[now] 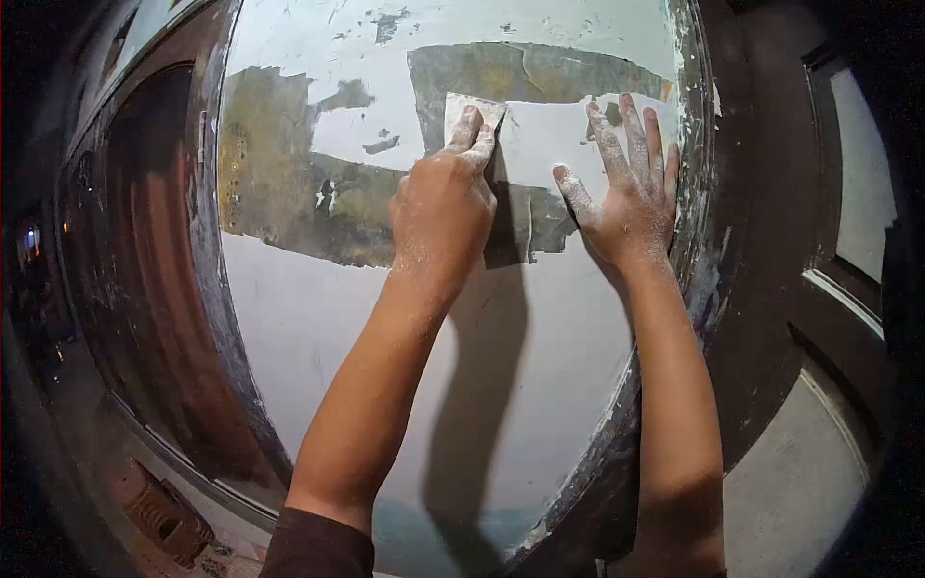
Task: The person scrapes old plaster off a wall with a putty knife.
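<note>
My left hand (445,197) presses a small, flat, dusty piece of sandpaper (457,102) against the upright panel (337,318). Two of its fingers lie stretched over the sheet; the others are bent out of sight. Farther right, my right hand (631,207) rests on the same surface with its fingers spread, holding nothing. White powder coats the fingers of both hands. Around them, smooth white filler (540,130) meets bare grey-brown patches (279,173) with ragged edges.
A dark, paint-chipped frame (696,193) borders the panel on the right, with another frame strip (204,193) on the left. Dark panelled woodwork (771,241) stands at right. A brownish object with slots (164,515) lies low at left.
</note>
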Tool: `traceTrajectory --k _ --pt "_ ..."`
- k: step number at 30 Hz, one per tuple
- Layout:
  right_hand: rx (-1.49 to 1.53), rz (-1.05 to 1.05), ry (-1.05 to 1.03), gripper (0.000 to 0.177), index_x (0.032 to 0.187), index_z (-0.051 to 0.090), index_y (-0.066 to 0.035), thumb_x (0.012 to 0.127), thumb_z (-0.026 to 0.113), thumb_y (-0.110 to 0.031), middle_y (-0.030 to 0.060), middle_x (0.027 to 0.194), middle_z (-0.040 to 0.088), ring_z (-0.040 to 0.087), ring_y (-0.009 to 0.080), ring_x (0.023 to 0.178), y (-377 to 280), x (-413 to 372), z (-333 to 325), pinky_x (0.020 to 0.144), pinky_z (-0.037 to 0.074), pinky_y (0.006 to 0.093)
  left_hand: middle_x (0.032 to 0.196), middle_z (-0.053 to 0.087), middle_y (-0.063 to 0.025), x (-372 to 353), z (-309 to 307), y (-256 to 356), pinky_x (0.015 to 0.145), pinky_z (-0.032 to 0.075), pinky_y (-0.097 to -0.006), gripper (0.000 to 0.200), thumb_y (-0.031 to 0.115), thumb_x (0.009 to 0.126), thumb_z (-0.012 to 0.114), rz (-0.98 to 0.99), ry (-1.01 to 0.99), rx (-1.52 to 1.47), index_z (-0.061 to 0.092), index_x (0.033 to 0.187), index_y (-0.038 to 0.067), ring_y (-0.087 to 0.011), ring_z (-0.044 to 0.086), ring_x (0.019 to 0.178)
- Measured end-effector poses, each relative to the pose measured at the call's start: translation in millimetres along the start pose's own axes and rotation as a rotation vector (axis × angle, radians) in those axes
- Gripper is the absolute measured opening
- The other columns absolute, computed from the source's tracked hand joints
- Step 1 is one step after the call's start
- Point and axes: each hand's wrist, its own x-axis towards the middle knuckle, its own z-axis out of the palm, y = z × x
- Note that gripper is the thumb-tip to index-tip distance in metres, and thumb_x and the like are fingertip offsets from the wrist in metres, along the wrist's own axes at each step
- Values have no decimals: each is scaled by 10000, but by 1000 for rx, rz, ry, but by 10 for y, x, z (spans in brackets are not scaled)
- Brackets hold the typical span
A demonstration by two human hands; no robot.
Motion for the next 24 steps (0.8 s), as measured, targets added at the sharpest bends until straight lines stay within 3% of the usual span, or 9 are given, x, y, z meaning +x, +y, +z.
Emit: traceTrajectory --k 6,8,12,14,16,21,23,24 --pt "29 -10 24 771 1610 422 -326 932 648 -615 50 1721 288 195 298 1605 38 -16 32 1299 98 592 1454 634 -32 92 40 24 904 591 -517 451 51 936 502 -44 -49 40 728 1309 168 -402 729 1023" --pt "15 7 5 777 1610 422 -329 930 637 -636 48 1723 284 191 295 1607 29 -25 26 1303 95 584 1459 630 -28 20 98 -93 913 591 -502 438 58 947 504 69 105 -65 726 1311 162 -393 725 1051" --pt "-26 5 -3 765 1615 411 -332 942 621 -628 47 1726 279 194 296 1606 19 -10 4 1307 94 570 1484 613 -53 -418 -66 -166 861 607 -441 572 -62 825 604 107 89 -111 692 1362 114 -349 730 1078" --pt "4 2 5 753 1616 411 -331 951 619 -617 48 1727 278 195 297 1606 16 -14 -4 1304 94 575 1525 587 -17 -693 -114 -201 815 615 -413 635 -66 805 604 95 17 -32 673 1401 141 -312 750 1029" --pt "14 0 0 751 1615 412 -333 953 621 -619 49 1727 279 193 300 1606 20 -20 1 1303 97 578 1471 626 -92 -854 -115 -166 1029 564 -359 516 -113 851 593 27 -24 -123 717 1317 71 -293 670 1264" --pt "17 1 17 759 1610 415 -344 942 632 -630 31 1724 285 193 295 1605 23 -20 18 1305 95 579 1496 612 -35 -859 -41 -176 990 584 -347 516 -89 872 596 35 -37 -80 712 1336 106 -265 691 1235" --pt "28 -1 24 759 1607 420 -340 937 639 -624 34 1723 288 196 296 1605 26 -17 24 1303 97 582 1589 520 60 -850 0 -213 761 614 -408 650 -27 821 607 44 -63 -27 647 1430 195 -278 753 996" --pt "29 -4 30 760 1605 424 -335 935 643 -619 39 1722 290 198 298 1604 29 -18 29 1301 101 584 1575 536 56 -846 -9 -186 776 616 -412 629 -27 829 608 42 -43 -30 657 1418 185 -274 754 992"
